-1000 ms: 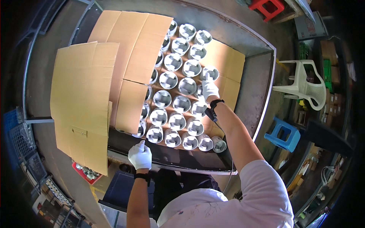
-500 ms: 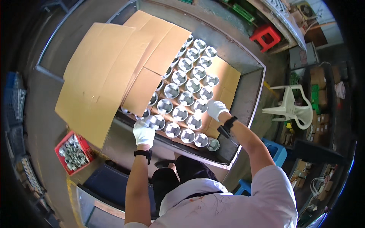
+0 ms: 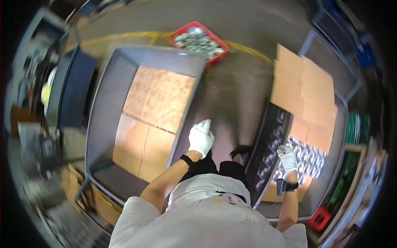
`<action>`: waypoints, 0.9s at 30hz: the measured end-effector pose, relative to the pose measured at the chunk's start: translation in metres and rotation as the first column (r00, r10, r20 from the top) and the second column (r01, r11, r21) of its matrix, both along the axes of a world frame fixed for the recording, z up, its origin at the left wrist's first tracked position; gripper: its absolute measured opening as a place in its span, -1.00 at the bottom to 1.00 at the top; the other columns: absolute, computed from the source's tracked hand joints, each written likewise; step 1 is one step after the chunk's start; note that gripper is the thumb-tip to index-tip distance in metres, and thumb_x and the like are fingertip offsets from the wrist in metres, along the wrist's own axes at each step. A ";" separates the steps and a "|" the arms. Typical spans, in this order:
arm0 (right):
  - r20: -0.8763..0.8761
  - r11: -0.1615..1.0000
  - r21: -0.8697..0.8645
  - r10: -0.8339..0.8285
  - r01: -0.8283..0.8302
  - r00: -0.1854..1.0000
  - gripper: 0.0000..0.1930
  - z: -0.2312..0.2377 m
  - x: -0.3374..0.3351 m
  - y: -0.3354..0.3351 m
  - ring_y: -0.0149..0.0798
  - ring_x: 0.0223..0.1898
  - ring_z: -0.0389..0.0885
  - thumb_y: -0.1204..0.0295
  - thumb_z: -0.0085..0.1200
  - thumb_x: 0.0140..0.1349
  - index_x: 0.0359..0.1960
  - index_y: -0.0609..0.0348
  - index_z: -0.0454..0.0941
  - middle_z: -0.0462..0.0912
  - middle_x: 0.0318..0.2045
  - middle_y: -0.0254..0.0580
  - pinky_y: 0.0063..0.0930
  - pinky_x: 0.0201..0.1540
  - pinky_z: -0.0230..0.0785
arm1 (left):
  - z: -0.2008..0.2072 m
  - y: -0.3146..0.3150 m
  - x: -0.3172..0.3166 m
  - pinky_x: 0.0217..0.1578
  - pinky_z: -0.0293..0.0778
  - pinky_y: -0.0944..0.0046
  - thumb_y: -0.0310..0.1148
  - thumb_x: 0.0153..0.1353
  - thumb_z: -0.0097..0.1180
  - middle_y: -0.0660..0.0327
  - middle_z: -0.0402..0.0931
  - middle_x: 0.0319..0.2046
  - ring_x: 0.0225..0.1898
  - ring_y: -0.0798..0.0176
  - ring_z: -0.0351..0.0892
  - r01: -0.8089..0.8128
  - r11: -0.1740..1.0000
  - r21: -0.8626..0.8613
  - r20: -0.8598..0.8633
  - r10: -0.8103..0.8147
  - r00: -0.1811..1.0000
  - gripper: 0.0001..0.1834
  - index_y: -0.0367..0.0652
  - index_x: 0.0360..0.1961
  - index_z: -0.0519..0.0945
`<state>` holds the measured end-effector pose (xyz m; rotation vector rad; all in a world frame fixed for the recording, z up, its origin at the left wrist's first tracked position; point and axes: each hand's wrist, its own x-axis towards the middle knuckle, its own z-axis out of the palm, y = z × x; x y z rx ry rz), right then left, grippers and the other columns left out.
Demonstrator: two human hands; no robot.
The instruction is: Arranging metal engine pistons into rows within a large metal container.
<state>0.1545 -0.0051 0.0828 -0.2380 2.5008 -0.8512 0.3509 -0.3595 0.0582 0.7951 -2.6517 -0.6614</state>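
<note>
My left hand (image 3: 201, 139), in a white glove, hovers over the floor strip between two large grey bins. Its fingers are curled in, and nothing shows in them. My right hand (image 3: 287, 158), gloved too, is over the right bin beside rows of silvery metal pistons (image 3: 311, 158), its fingers loosely bent and a little apart; I see no piston in it. Cardboard sheets (image 3: 308, 89) cover the far part of that bin. Brown cardboard (image 3: 159, 97) lines the floor of the left bin (image 3: 111, 82). Motion blur softens the pistons.
A red crate (image 3: 223, 48) full of metal parts stands on the floor ahead, near a yellow floor line. The right bin's dark side wall (image 3: 269, 144) rises close by my right leg. A thin cable (image 3: 266, 204) runs from my right wrist device. A red stool (image 3: 319, 218) stands at the lower right.
My view has swung left, bringing the left bin into sight. My left hand has come away from the pistons to between the bins; my right hand is still over the piston bin.
</note>
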 end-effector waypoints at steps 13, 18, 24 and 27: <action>-0.111 0.276 0.092 0.958 -0.957 0.266 -0.69 0.044 0.036 -0.407 -0.02 0.00 0.56 0.24 0.10 0.18 -0.15 0.19 0.63 0.64 -0.11 -0.05 -0.30 0.10 0.39 | -0.062 -0.024 0.235 0.00 0.45 0.03 -0.10 0.27 -0.09 -0.07 0.57 -0.08 -0.05 -0.11 0.56 -0.858 0.433 0.277 0.462 0.723 0.514 -0.58 -0.13 0.01 0.56; -0.054 0.089 0.057 0.995 -0.994 0.086 -0.67 -0.003 0.060 -0.541 0.00 -0.05 0.57 0.22 0.08 0.19 -0.16 0.20 0.62 0.63 -0.12 0.02 -0.30 0.05 0.39 | -0.075 -0.014 0.253 -0.03 0.48 -0.01 -0.08 0.27 -0.11 -0.09 0.58 -0.12 -0.09 -0.13 0.59 -0.925 0.256 0.280 0.556 0.742 0.374 -0.56 -0.12 -0.01 0.58; 0.063 0.000 0.169 0.998 -0.986 0.011 -0.66 -0.089 0.037 -0.671 0.05 -0.09 0.59 0.21 0.13 0.09 -0.19 0.18 0.64 0.64 -0.17 0.05 -0.25 0.01 0.42 | -0.082 -0.027 0.221 -0.10 0.51 -0.01 -0.03 0.27 -0.11 -0.05 0.61 -0.18 -0.16 -0.10 0.61 -0.955 0.251 0.159 0.704 0.649 0.288 -0.55 -0.09 -0.05 0.62; 0.156 -0.064 0.441 0.988 -0.895 0.007 -0.68 -0.151 0.027 -0.718 0.15 -0.12 0.61 0.30 0.11 -0.02 -0.24 0.19 0.65 0.64 -0.18 0.10 -0.14 -0.07 0.46 | -0.075 -0.035 0.210 -0.16 0.52 0.02 -0.06 0.27 -0.07 0.03 0.65 -0.29 -0.24 -0.08 0.63 -0.975 0.213 0.063 0.689 0.697 0.197 -0.61 -0.08 -0.23 0.70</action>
